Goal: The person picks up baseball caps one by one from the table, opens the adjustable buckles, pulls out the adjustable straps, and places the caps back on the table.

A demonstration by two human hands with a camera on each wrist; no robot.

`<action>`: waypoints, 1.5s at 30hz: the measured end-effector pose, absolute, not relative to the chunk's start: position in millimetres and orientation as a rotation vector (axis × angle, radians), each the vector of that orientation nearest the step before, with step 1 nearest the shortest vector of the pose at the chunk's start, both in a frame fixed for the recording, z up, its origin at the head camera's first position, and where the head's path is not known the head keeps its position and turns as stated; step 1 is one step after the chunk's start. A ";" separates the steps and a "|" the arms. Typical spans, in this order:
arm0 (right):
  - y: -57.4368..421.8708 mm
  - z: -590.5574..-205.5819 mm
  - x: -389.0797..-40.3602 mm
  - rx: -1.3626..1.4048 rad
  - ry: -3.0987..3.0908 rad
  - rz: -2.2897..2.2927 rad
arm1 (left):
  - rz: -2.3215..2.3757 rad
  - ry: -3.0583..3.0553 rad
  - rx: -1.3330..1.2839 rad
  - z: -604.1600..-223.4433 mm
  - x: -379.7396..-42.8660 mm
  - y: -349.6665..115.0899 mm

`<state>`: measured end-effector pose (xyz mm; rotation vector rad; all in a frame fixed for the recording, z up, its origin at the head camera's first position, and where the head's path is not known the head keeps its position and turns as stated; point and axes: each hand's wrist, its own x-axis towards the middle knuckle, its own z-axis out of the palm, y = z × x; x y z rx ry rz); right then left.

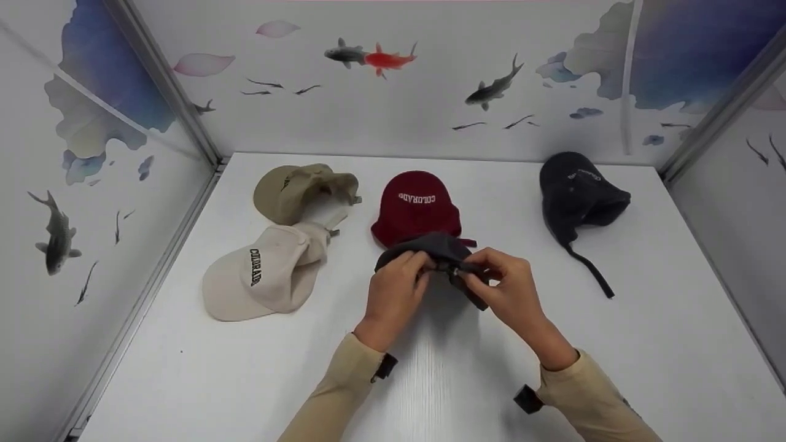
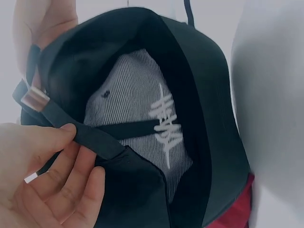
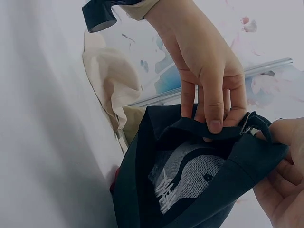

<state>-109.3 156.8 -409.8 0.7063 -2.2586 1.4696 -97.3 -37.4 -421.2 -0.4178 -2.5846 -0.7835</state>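
Both hands hold a dark grey baseball cap (image 1: 439, 245) over the middle of the white table. My left hand (image 1: 393, 298) pinches the cap's back strap (image 2: 97, 141) between thumb and fingers, close beside a metal buckle (image 2: 35, 99). On the buckle's other side, my right hand (image 1: 509, 285) grips the strap's looped end and the cap's edge. The cap's opening faces the wrist cameras, showing a striped lining (image 2: 128, 90) with white stitching. Just behind it lies a dark red cap (image 1: 414, 205) with white lettering, partly covered by the held cap in the head view.
An olive cap (image 1: 285, 196) and a cream cap (image 1: 270, 270) lie at the left, close together. At the back right rests another dark cap (image 1: 574, 190), its loose strap (image 1: 592, 270) trailing forward. Printed panels (image 1: 430, 132) enclose the table's back and sides.
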 end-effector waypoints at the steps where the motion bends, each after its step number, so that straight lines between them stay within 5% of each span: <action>1: 157.4 -410.1 -109.3 0.704 -2.263 1.471 | -0.757 -2.585 -0.415 -421.6 -97.7 -38.1; 26: 174.6 -406.9 -112.6 0.650 -2.246 1.560 | -0.702 -2.527 -0.289 -428.6 -104.9 -76.0; 45: 177.6 -411.2 -112.2 0.718 -2.287 1.621 | -1.061 -2.578 -0.602 -430.2 -110.8 -64.8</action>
